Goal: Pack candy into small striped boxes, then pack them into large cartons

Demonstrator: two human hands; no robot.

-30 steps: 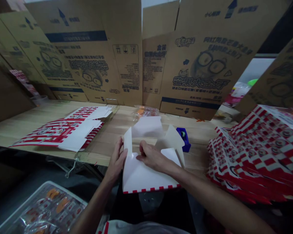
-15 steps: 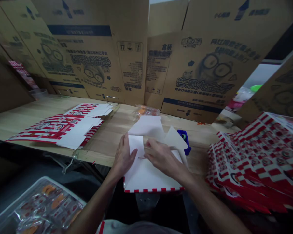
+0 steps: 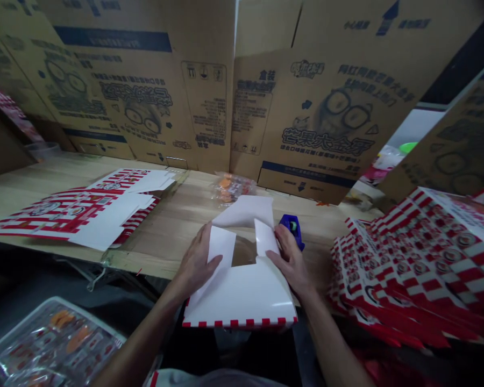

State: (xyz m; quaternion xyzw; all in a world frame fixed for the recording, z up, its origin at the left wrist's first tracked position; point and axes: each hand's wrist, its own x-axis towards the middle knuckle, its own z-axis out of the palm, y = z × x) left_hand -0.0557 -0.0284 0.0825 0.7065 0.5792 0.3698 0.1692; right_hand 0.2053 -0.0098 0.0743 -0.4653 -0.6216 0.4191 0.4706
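A partly folded carton, white inside with a red-and-white checked edge, lies at the table's front edge with its near end toward me. My left hand grips its left side, thumb over the upright left flap. On the opposite side my right hand holds the carton, thumb inside against the right flap and fingers outside. Bare wood shows between the two flaps. A far flap stands up beyond them. Just past my right hand is a blue tape dispenser.
Flat red-and-white cartons lie on the left of the table. Clear packets sit behind the carton. A stack of printed cartons stands right, a bin of packets lower left. Cardboard boxes wall off the back.
My right hand has moved right from the carton's middle to its right side, and the right flap now stands upright. The left hand keeps its hold. The view has shifted slightly right.
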